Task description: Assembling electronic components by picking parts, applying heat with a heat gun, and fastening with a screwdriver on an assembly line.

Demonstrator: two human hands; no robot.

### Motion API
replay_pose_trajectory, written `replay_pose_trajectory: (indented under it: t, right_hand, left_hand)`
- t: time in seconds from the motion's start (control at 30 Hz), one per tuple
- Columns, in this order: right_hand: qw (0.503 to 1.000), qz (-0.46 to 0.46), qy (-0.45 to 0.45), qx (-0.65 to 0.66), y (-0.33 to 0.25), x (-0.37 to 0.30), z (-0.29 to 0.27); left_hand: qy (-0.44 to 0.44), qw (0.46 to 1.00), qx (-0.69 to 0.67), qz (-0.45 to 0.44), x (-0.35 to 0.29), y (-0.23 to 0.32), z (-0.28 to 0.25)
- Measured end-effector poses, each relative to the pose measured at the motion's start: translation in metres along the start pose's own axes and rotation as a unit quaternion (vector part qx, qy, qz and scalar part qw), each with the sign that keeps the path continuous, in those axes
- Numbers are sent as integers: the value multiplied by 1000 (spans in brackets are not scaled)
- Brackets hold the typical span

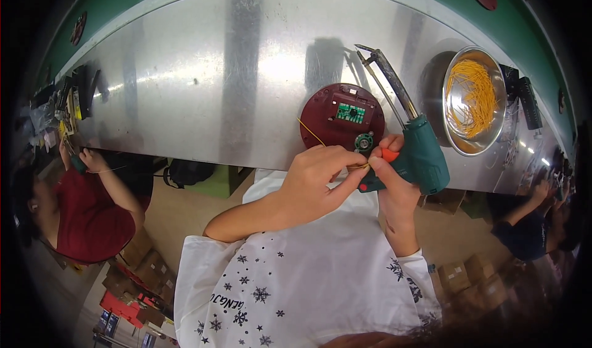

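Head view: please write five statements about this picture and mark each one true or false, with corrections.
1. The metal bowl holds yellow wires. True.
2. The dark green gun-shaped tool is left of the maroon disc. False: it is to the right.
3. A green circuit board is on the maroon disc. True.
4. The left hand and right hand are far apart. False: their fingertips are close together.
5. The bowl is left of both hands. False: it is to their right.

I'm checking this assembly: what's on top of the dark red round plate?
The plate bears a green circuit board and a round green-rimmed part. A yellow wire crosses its left side. The left hand hides part of its lower edge; anything there is covered.
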State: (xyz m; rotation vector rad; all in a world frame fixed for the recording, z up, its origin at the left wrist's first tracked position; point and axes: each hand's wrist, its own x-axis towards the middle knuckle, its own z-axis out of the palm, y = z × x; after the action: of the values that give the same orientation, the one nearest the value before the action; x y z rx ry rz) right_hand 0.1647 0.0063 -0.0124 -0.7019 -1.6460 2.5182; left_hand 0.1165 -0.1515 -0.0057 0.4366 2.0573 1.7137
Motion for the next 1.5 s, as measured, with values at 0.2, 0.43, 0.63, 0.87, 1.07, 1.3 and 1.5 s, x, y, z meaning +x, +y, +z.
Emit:
replay_pose_trajectory:
  t: [0.2, 0.43, 0.63, 0.87, 1.07, 1.3, 1.5]
  right_hand:
    - [999, 15, 29, 2, -1, -1, 1]
    - [994, 85, 44, 51, -7, 3, -2]
    - [998, 58, 21, 14, -15, -1, -22]
    - [995, 75, -16, -60, -29, -19, -45]
    - [974, 65, -8, -218, -36, -32, -62]
    - [949, 39, -23, -313, -35, -36, -77]
    - [949, 35, -20, -312, -32, -38, -76]
  left_hand:
    - [73, 971, 134, 181, 1, -15, 4]
    - [87, 971, 146, 171, 11, -13, -5]
    - [191, 975, 100, 60, 22, -21, -1]
    - [194, 975, 98, 44, 23, -20, 0]
    - [189, 975, 107, 40, 24, -18, 0]
    - [193, 974, 106, 41, 25, -19, 1]
    - [191, 975, 104, 36, 25, -18, 1]
